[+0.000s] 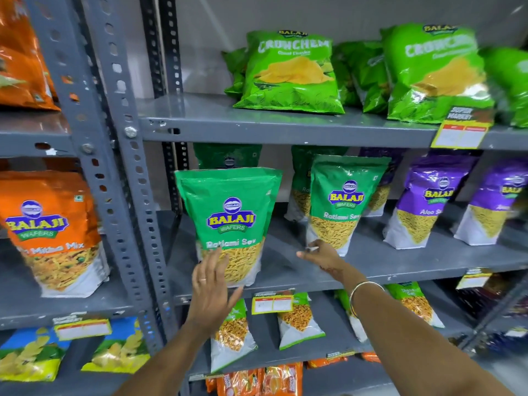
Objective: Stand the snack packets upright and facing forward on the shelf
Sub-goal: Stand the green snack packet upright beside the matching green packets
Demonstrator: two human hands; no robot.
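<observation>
Two green Ratlami Sev packets stand upright and face forward on the middle grey shelf (371, 261). The left packet (231, 221) stands at the shelf's front edge. My left hand (213, 290) is flat and open, fingers spread, against its lower front. The second packet (340, 201) stands further back to the right. My right hand (320, 254) reaches to its bottom left corner, fingertips at the white base; whether it pinches the packet is unclear. More green packets (228, 157) stand behind both.
Purple Aloo Sev packets (425, 201) stand right of the green ones. Green Crunchem bags (291, 72) fill the shelf above. An orange Mix packet (54, 232) stands in the left bay beyond the perforated grey post (114, 167). Smaller packets (297, 321) and price tags (273, 302) sit below.
</observation>
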